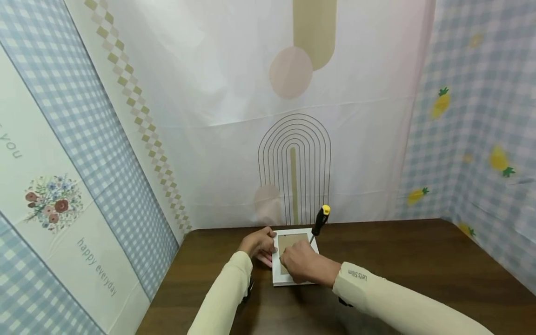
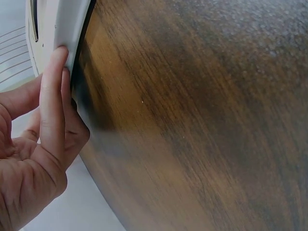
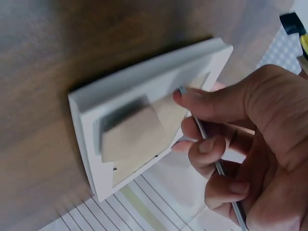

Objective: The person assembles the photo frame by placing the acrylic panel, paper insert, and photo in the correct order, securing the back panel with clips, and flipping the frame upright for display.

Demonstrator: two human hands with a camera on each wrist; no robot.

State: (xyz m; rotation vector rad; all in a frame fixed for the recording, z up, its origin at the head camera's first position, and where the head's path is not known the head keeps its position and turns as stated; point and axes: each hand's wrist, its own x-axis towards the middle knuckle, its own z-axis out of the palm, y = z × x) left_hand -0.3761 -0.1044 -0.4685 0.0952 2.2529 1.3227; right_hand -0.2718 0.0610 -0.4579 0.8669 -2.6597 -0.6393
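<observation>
A white picture frame (image 1: 275, 274) lies on the brown wooden table, its tan backing board (image 3: 132, 139) facing up. My left hand (image 1: 260, 245) holds the frame's left edge; in the left wrist view, one extended finger (image 2: 54, 96) touches the outer side. Over the frame, my right hand (image 1: 302, 261) grips a screwdriver (image 1: 321, 219) by its thin metal shaft (image 3: 219, 166). The black and yellow handle points up and away from the hand. In the right wrist view, the shaft's tip shows beside the thumb, close to the board's edge; whether it touches cannot be told.
The wooden table (image 1: 398, 260) extends to both sides of the frame. A white patterned cloth (image 1: 217, 163) hangs behind its back edge. Blue checked cloths (image 1: 444, 153) hang at the sides.
</observation>
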